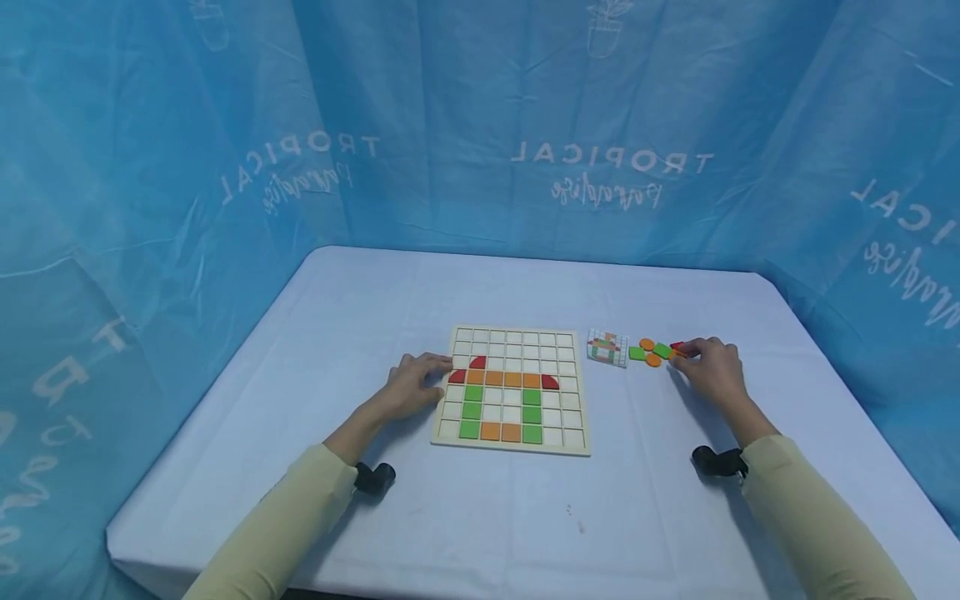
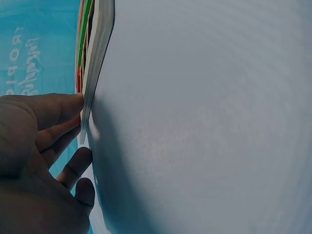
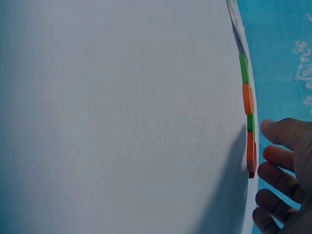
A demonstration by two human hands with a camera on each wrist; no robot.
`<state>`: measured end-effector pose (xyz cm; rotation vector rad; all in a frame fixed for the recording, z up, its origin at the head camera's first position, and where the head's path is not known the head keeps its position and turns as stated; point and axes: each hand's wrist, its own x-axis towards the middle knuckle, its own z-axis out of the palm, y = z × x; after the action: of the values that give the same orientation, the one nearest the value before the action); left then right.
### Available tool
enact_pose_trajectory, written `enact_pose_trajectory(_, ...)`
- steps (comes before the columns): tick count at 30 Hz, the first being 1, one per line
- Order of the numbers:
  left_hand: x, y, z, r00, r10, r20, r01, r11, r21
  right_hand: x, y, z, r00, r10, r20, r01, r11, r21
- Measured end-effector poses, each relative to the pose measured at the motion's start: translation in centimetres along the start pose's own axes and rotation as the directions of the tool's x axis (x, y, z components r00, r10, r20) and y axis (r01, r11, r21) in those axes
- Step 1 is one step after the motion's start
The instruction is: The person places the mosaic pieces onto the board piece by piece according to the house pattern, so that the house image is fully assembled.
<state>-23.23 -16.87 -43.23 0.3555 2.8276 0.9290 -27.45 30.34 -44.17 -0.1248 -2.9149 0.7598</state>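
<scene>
A square wooden grid board (image 1: pixel 510 451) lies flat on the table, with several orange squares (image 1: pixel 512 380), green squares (image 1: pixel 471 410) and red quarter-round tiles (image 1: pixel 550 382) in its cells. My left hand (image 1: pixel 411 387) touches the board's left edge, thumb and fingers fairly straight; the left wrist view shows the thumb against that edge. To the right, my right hand (image 1: pixel 712 367) hovers over the end of a loose tile group, its fingertips by a red tile (image 1: pixel 677 345). In the right wrist view, those fingers (image 3: pixel 275 175) are loosely bent and apart, with no tile visible between them.
A small printed pattern card (image 1: pixel 607 347) lies between board and loose tiles. Beside it are a green tile (image 1: pixel 637 353) and orange round tiles (image 1: pixel 653 360). A white cloth covers the table (image 1: pixel 480 525); blue printed curtains (image 1: pixel 480 125) hang behind and at the sides.
</scene>
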Motion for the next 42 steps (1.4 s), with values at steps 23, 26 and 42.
enact_pose_trajectory(23, 0.1, 0.0, 0.3, 1.000, 0.018, 0.001, -0.018, 1.000, -0.009, 2.3, -1.0, 0.5, 0.999, -0.023, 0.038, 0.028, 0.990, -0.137)
enact_pose_trajectory(26, 0.1, 0.0, 0.3, 1.000, 0.015, -0.003, -0.015, 1.000, -0.010, 2.3, -0.9, 0.4, 0.999, -0.034, 0.036, 0.039, 0.989, -0.142)
enact_pose_trajectory(42, -0.1, 0.1, -0.1, 1.000, -0.011, -0.005, 0.011, 1.000, -0.014, -0.8, 1.1, -0.2, 0.993, -0.102, 0.050, 0.107, 0.988, -0.107)
